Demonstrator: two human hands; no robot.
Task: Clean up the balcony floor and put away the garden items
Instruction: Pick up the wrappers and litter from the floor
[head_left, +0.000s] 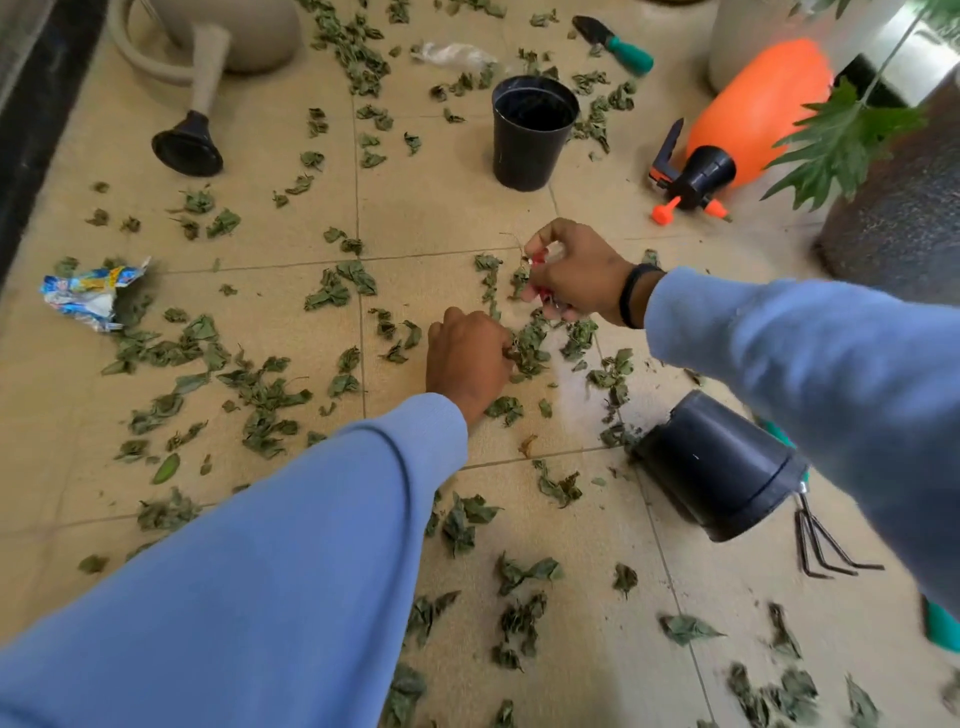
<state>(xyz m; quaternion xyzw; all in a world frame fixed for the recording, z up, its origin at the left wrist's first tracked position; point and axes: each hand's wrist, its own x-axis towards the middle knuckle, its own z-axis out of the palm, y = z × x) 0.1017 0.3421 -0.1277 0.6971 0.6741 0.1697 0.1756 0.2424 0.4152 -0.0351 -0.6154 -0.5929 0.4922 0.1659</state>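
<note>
- Gathering dried leaves (270, 400), your left hand (467, 358) curls its fingers round a clump on the tiled floor (431, 218).
- Your right hand (571, 270) pinches small litter with something red in it.
- Most cleanup looks undone: leaves lie everywhere, plus a crumpled wrapper (88, 293).
- Still to put away: orange sprayer (748, 114), trowel (615, 41), hand rake (826, 545), upright pot (530, 130), tipped pot (717, 462), watering can (208, 67).

Bare floor (441, 208) at 12 o'clock, between upright pot (530, 135) and hands. Tipped pot (717, 467), rake (826, 545) block 4 o'clock; leaves (260, 395) scattered.
</note>
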